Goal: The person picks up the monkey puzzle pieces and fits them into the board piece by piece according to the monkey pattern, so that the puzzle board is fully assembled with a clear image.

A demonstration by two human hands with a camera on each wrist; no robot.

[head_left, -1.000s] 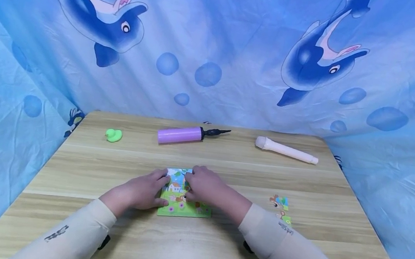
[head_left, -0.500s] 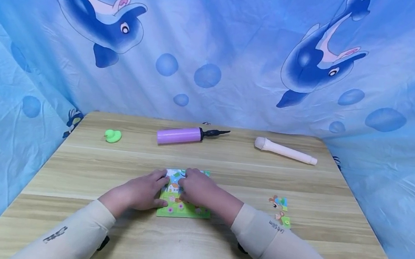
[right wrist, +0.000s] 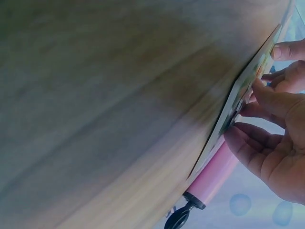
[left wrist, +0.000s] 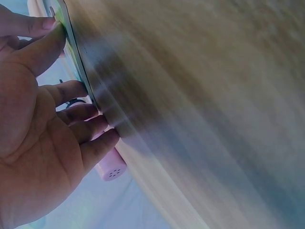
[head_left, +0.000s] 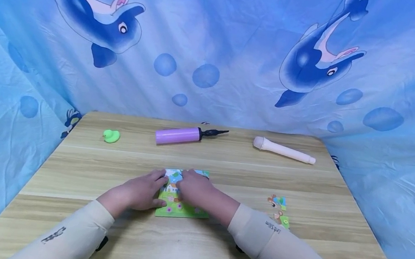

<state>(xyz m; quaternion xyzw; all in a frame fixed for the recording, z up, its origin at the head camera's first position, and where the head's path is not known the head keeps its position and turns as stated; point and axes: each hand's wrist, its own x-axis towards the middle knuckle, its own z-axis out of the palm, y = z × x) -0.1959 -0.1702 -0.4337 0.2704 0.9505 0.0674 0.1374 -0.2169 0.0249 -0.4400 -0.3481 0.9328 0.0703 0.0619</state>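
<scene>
A colorful jigsaw puzzle [head_left: 182,213] with a house, flowers and green grass lies flat in the middle of the table. My left hand [head_left: 142,191] rests at its left side, fingers spread, with the thumb and fingertips along the edge. In the left wrist view the puzzle board [left wrist: 72,36] shows thin and edge-on beside these fingers. My right hand [head_left: 194,190] reaches over the puzzle's upper middle and covers much of it. From the right wrist view, its thumb and fingertips press on the board [right wrist: 233,101], apart from each other, with no loose piece visible between them.
Loose puzzle pieces [head_left: 279,204] with a brown animal lie on the table [head_left: 320,219] to the right. Along the back are a green toy duck [head_left: 111,136], a purple hand pump [head_left: 177,136] with a black nozzle, and a pale toy microphone [head_left: 285,151]. Dolphin-print curtains hang behind.
My right hand has shifted slightly left over the puzzle, uncovering its upper right corner. The left hand stays at the left edge. The loose pieces have not moved on the table.
</scene>
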